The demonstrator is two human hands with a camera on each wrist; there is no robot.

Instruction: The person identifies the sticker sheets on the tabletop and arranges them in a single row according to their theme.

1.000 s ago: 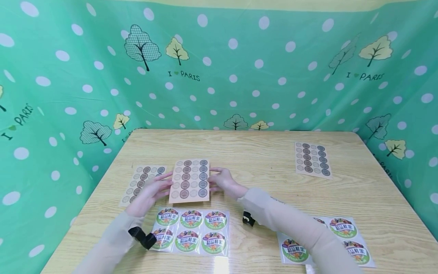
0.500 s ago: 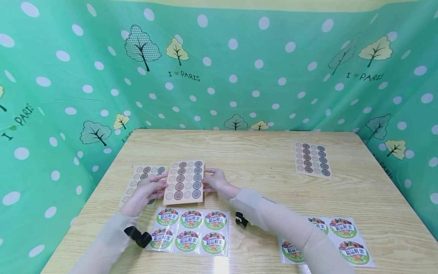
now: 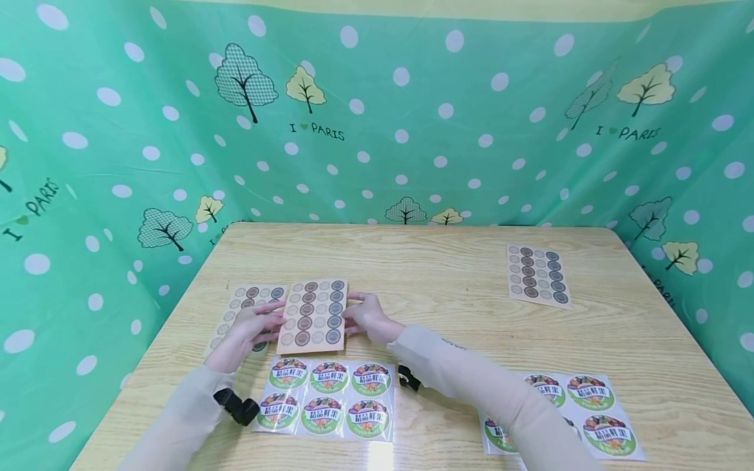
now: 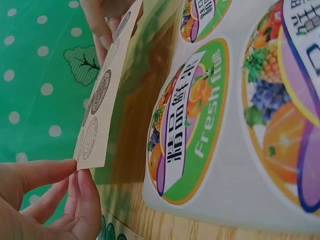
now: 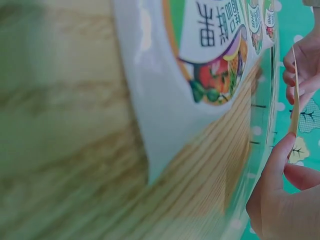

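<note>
Held up off the table is a tan sheet of round stickers (image 3: 312, 314), printed in brown and grey columns. My left hand (image 3: 244, 333) pinches its left edge; the left wrist view shows thumb and fingertips (image 4: 70, 167) gripping near a corner. On the opposite edge, my right hand (image 3: 371, 317) pinches the sheet between thumb and fingers, as the right wrist view also shows. A similar sticker sheet (image 3: 238, 296) lies flat beneath my left hand and is partly covered by it. Just in front lies a glossy white sheet of fruit labels (image 3: 324, 396).
Another fruit-label sheet (image 3: 589, 392) lies at front right, partly behind my right forearm. A third tan sticker sheet (image 3: 538, 275) lies at the far right of the wooden table (image 3: 424, 268). A green dotted cloth (image 3: 400, 157) hangs behind and at the sides.
Both hands have carried the tan sticker sheet leftward and slightly nearer. The sheets lying on the table have stayed in place.
</note>
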